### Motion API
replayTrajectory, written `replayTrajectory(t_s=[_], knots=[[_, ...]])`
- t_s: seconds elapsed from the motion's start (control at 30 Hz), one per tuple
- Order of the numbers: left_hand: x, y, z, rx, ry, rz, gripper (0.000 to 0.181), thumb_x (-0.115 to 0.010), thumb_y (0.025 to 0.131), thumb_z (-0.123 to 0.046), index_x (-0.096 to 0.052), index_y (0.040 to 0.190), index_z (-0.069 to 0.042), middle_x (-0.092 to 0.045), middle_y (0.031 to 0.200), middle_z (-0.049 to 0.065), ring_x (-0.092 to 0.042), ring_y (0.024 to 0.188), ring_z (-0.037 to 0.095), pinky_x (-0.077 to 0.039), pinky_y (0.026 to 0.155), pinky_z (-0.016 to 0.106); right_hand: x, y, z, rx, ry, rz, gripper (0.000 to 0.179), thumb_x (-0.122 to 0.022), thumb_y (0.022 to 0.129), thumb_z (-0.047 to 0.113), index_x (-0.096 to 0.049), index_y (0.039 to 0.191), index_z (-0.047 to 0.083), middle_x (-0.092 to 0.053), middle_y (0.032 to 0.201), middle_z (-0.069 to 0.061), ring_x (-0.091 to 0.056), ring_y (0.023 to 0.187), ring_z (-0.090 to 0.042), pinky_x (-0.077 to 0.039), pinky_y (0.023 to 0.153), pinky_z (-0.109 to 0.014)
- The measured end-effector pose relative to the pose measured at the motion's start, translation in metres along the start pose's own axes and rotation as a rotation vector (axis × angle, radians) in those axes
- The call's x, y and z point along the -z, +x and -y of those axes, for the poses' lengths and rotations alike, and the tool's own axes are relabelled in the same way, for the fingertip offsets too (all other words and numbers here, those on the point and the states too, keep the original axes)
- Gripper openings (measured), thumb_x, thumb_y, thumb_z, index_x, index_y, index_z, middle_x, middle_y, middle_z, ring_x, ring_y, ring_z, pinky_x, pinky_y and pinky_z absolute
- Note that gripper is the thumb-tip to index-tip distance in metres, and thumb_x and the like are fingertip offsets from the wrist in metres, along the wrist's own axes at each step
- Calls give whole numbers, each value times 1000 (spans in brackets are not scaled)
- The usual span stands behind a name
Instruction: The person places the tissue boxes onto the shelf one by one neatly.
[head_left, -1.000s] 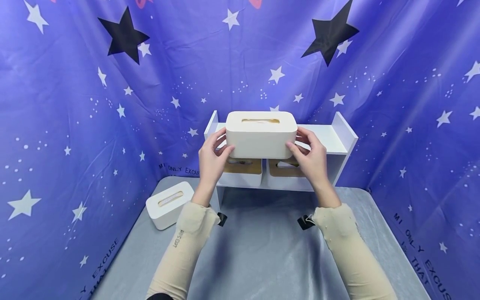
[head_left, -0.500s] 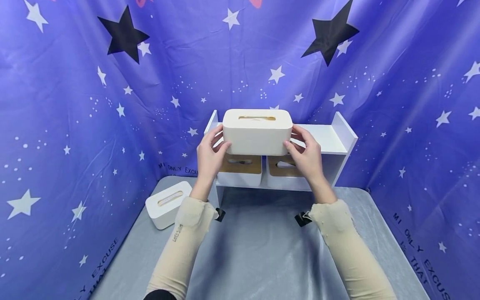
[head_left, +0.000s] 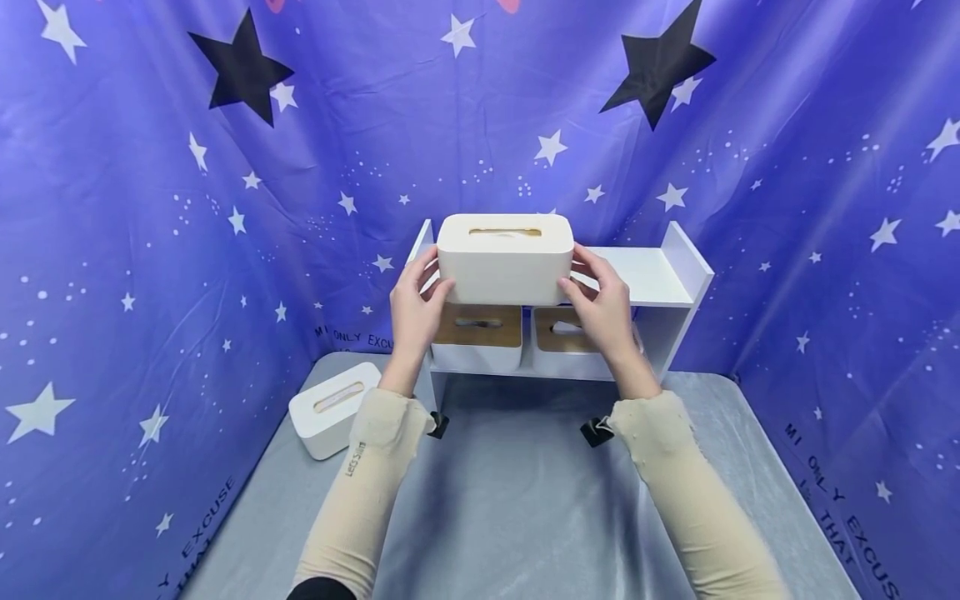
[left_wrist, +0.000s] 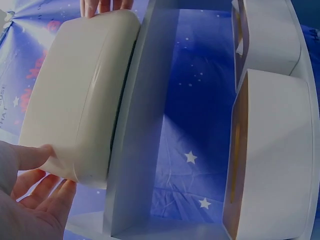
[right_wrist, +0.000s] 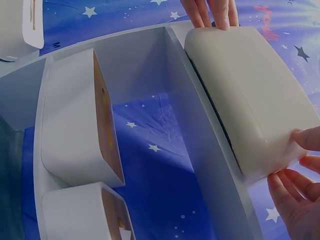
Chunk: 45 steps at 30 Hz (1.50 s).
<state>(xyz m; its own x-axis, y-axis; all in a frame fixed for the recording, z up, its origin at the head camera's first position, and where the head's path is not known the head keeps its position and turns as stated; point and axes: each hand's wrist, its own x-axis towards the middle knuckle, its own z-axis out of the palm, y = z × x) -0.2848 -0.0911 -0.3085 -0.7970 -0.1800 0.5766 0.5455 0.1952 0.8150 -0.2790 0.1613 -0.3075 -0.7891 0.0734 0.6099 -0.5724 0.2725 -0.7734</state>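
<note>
A white tissue box (head_left: 506,279) with a slot in its top is held level at the upper board of the white shelf (head_left: 652,277). My left hand (head_left: 416,315) grips its left end, thumb on the front face and fingers round the side. At the other end, my right hand (head_left: 606,315) grips it the same way. In the left wrist view the underside of the box (left_wrist: 85,95) lies along the board with a thin dark line between; whether it bears on the board I cannot tell. The right wrist view shows this box (right_wrist: 250,95) close against the board too.
On the lower board stand two white tissue boxes with wooden lids, one left (head_left: 480,358) and one right (head_left: 566,365). Another white tissue box (head_left: 322,435) lies angled on the grey tablecloth (head_left: 517,500) at left. A blue star-patterned curtain (head_left: 480,108) hangs behind the shelf.
Both hands have carried the tissue box to the left and slightly upward in the head view, towards the left end of the shelf. Their hold on it looks the same.
</note>
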Motion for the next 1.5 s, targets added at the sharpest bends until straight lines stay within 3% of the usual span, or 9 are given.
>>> replayTrajectory(t_s=[0.3, 0.57, 0.93, 1.3, 1.5], knots=[[-1, 1, 5, 8, -2, -15, 52, -65, 91, 6, -55, 141, -2, -56, 143, 18, -57, 132, 30, -53, 107, 37, -9, 2, -6, -1, -8, -24, 52, -67, 92, 1, -51, 142, -3, -57, 138, -24, -59, 125, -36, -53, 104, -44], [0, -4, 6, 6, 72, -33, 45, -66, 91, 1, -48, 132, 4, -54, 146, 18, -53, 137, 28, -48, 113, 38, -17, 5, -6, 10, 7, -38, 42, -69, 91, 2, -53, 129, -7, -61, 132, -24, -61, 123, -33, -55, 103, -43], [3, -13, 8, 16, 103, -4, 56, -62, 93, 1, -48, 147, -9, -51, 149, 13, -49, 139, 27, -47, 114, 38, -27, 7, -7, 1, -18, -53, 40, -68, 93, 4, -51, 128, -8, -60, 134, -23, -60, 125, -34, -55, 104, -43], [3, -13, 12, 16, 176, 45, 66, -57, 94, 3, -34, 155, -7, -38, 159, 11, -37, 148, 22, -40, 119, 35, -35, 10, 3, -55, -35, -42, 42, -62, 93, -4, -46, 131, -13, -54, 137, -30, -56, 128, -41, -51, 108, -49], [2, -9, 13, 21, 219, 93, 71, -57, 94, 2, -25, 157, -5, -30, 163, 12, -31, 151, 22, -37, 122, 34, -37, 15, -2, -51, -38, -45, 42, -65, 93, 0, -48, 130, -10, -57, 136, -27, -58, 127, -37, -52, 107, -42]])
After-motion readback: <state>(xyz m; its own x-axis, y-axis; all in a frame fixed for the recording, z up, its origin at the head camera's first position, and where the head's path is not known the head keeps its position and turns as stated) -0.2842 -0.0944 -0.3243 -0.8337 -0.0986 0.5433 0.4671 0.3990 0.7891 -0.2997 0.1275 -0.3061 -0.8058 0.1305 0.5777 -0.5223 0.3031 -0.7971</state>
